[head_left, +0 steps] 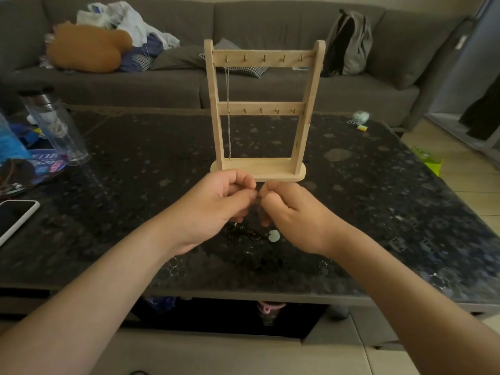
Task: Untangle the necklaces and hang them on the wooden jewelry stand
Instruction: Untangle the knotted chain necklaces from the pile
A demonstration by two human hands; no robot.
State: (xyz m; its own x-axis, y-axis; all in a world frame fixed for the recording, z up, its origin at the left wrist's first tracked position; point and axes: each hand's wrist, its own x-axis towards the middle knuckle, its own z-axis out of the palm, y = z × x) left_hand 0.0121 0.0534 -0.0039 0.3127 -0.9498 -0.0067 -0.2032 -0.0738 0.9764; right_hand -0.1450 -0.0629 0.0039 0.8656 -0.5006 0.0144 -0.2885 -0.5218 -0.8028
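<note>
The wooden jewelry stand (259, 109) stands upright on the dark table, with two rails of small hooks. A silver chain necklace (228, 109) hangs from the leftmost top hook down to the base. Just in front of the base, my left hand (216, 205) and my right hand (292, 215) meet with curled fingers, pinching a thin dark necklace (259, 203) between them. Below the hands, a dark cord tangle (250, 234) with a pale green pendant (273, 235) lies on the table.
A phone (15, 217) lies at the left edge, with a clear tumbler (55, 128) and printed packets behind it. Small items (359, 119) sit at the far right corner. A grey sofa (173, 85) with clothes, a plush and a backpack runs behind the table (378, 212).
</note>
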